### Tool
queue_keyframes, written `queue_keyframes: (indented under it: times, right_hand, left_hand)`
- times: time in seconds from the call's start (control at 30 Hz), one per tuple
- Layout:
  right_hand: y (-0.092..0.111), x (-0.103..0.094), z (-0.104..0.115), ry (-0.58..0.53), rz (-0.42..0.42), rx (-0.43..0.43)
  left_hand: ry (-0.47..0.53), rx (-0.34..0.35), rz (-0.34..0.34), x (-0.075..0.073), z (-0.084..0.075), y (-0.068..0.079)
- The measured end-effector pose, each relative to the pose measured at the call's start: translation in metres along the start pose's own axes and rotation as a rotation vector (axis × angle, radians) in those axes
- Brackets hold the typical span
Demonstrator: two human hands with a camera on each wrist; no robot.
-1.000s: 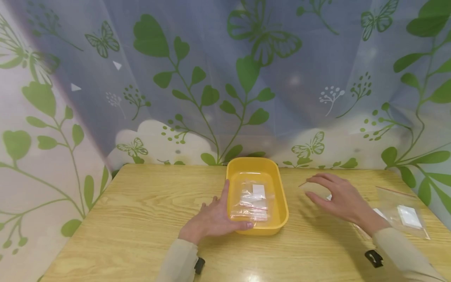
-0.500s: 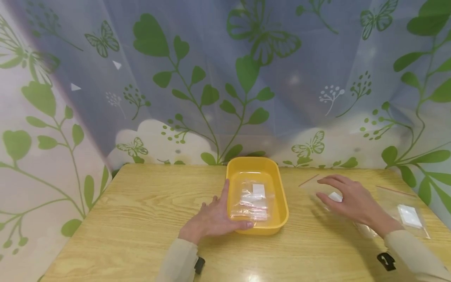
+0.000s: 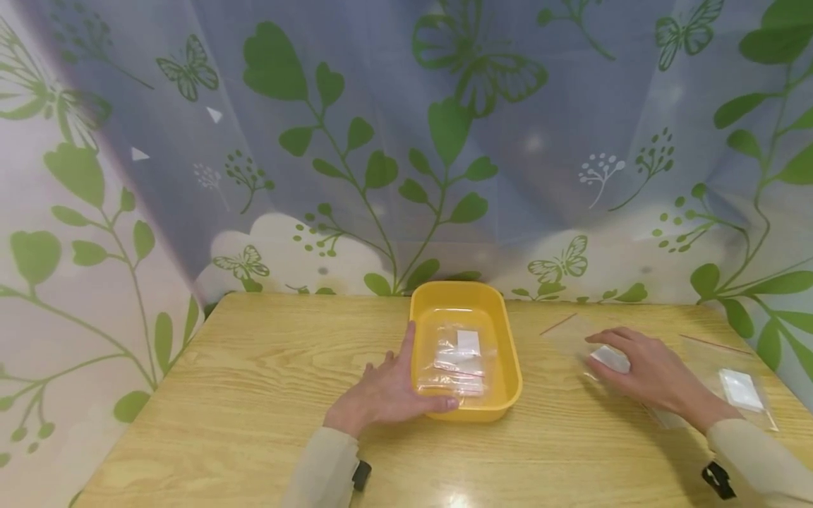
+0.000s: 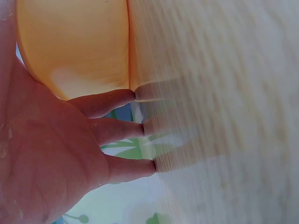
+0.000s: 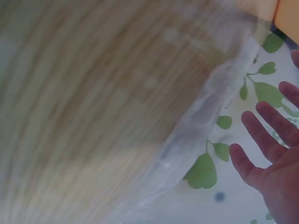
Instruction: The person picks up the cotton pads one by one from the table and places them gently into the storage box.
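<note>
A yellow plastic bin [image 3: 513,381] stands mid-table, with clear zip bags [image 3: 460,363] holding white pieces inside it. My left hand [image 3: 381,396] rests along its left side, thumb over the front rim. In the left wrist view, three straight fingers [image 4: 124,169] reach down to the tabletop beside the bin wall. Right of the bin, my right hand [image 3: 648,374] is over a clear zip bag [image 3: 568,335] with a red seal strip. A white block [image 3: 611,358] in that bag shows between thumb and fingers. The right wrist view shows these fingers [image 5: 264,133] spread apart.
Another zip bag [image 3: 759,353] with a white block lies at the table's right. Part of a further clear bag [image 3: 665,418] shows below the right wrist. Behind the wooden table [image 3: 254,395] hangs a leaf-and-butterfly curtain [image 3: 356,240].
My right hand has drawn back rightward across the zip bag, from near its red strip to around the white block. The left hand and the bin have stayed put.
</note>
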State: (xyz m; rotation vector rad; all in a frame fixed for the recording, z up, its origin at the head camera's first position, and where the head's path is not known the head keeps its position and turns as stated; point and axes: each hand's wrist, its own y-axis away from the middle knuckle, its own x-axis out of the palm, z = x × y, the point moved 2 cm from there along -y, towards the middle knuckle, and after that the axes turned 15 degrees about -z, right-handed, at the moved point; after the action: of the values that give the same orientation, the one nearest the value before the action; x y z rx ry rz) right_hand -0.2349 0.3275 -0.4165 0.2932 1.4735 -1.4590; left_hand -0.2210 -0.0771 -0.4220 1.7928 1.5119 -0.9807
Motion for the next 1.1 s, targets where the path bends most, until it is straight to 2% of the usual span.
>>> queue_keyframes:
  times: [0.53, 0.9, 1.1]
  right_hand:
    - [0.008, 0.002, -0.025, 0.065, 0.164, 0.055]
    - [0.009, 0.005, -0.028, 0.04, 0.152, -0.017]
    - [0.008, 0.007, -0.028, 0.044, 0.114, -0.072]
  left_hand:
    - [0.009, 0.031, 0.0, 0.001, 0.001, -0.003]
    - [0.015, 0.027, -0.003, 0.001, 0.001, -0.002]
    - [0.013, 0.024, -0.011, 0.001, 0.001, -0.002]
